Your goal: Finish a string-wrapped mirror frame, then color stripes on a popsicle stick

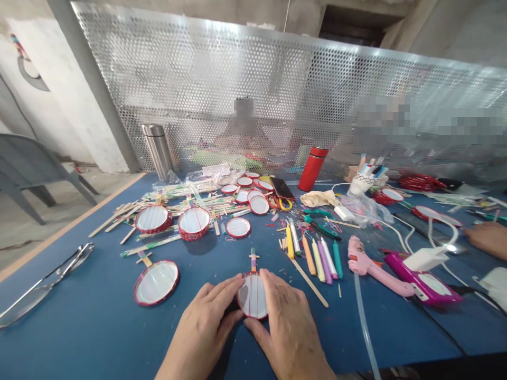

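Note:
Between my hands on the blue table (106, 338) lies a small toy banjo (253, 298), a round white disc with a red rim, pinkish strings and a coloured stick neck pointing away. My left hand (208, 324) grips its left rim with fingers and thumb. On the opposite side, my right hand (287, 322) curves around the rim, covering part of the disc. A second toy banjo (156, 282) rests to the left. Behind it stand thicker red-rimmed round pieces (194, 221) and a flat red-rimmed disc (238, 227).
Coloured markers (317, 258), a pink glue gun (374, 272) and a magenta box with a plug (423, 279) lie right. Eyeglasses (51, 285) sit left. Craft sticks (119, 214), a red bottle (312, 169) and a steel flask (158, 153) stand behind. Another person's hand (489, 237) shows at right.

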{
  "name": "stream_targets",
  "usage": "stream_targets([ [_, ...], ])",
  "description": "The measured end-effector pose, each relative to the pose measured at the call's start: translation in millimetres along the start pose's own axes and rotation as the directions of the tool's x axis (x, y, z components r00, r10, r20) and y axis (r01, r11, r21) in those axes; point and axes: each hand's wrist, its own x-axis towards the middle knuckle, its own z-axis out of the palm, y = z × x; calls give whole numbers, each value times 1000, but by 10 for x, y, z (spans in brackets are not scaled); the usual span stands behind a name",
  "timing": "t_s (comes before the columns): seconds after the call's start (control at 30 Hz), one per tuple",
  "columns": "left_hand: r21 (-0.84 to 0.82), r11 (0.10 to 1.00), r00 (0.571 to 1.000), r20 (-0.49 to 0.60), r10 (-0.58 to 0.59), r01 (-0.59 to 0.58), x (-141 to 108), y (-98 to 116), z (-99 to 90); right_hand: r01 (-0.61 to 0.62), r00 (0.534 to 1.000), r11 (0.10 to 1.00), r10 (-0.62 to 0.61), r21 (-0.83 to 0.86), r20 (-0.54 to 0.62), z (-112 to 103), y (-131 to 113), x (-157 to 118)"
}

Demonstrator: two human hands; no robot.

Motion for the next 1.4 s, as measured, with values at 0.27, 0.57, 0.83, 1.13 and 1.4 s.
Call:
stream_targets([
  [0.27,6,1000,1000,2,-5,5,7,10,-4,9,1000,1000,-9,-2,4,2,3,5],
  [0.57,19,1000,1000,-10,17,-17,21,15,-26,12,1000,1000,-12,-6,-22,8,1,4],
  [0.83,20,1000,1000,-5,13,-13,7,10,-5,23,1000,1000,-23,-13,-11,-4,5,10],
  [1.13,48,998,999,2,49,-49,21,19,-24,24,1000,1000,-25,-17,-13,-8,9,10],
  [1.4,58,997,999,7,51,-52,18,18,-17,28,999,1000,-28,-5,-36,7,12,5],
])
